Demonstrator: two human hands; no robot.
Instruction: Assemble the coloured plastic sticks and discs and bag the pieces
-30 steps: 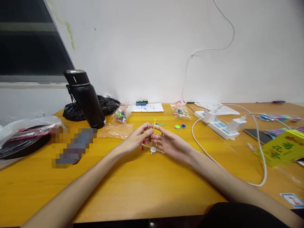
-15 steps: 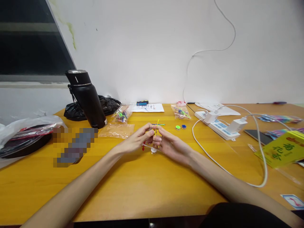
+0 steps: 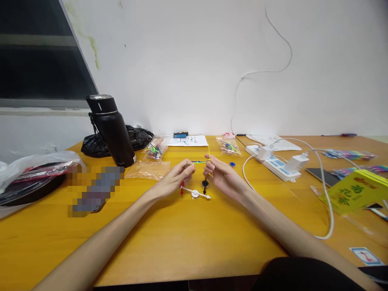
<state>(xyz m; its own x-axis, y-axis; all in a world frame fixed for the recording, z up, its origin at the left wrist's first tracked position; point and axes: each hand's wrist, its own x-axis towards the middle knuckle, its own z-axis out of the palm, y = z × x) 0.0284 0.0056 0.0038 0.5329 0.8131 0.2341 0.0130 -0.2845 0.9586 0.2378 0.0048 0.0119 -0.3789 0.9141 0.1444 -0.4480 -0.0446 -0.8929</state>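
Note:
My right hand (image 3: 222, 176) pinches a thin yellow stick (image 3: 209, 157) that stands nearly upright above its fingers; a black piece (image 3: 205, 185) hangs just below them. My left hand (image 3: 176, 178) hovers a little to the left with fingertips curled together, and whether anything is in them I cannot make out. Between the hands, on the yellow table (image 3: 182, 242), lies a small white disc with thin arms (image 3: 195, 193) and a red piece (image 3: 182, 187) at its left end. A green-blue stick (image 3: 198, 162) lies just behind.
A black flask (image 3: 110, 129) and black bag (image 3: 133, 137) stand back left. Small bags of coloured parts (image 3: 228, 146), a paper sheet (image 3: 186, 140), a blue disc (image 3: 232, 164), a white power strip (image 3: 277, 163) with cables, and a yellow packet (image 3: 354, 192) lie to the right.
My hands have drawn apart. The right hand has moved right and up with the yellow stick, uncovering the white disc piece and a black piece on the table.

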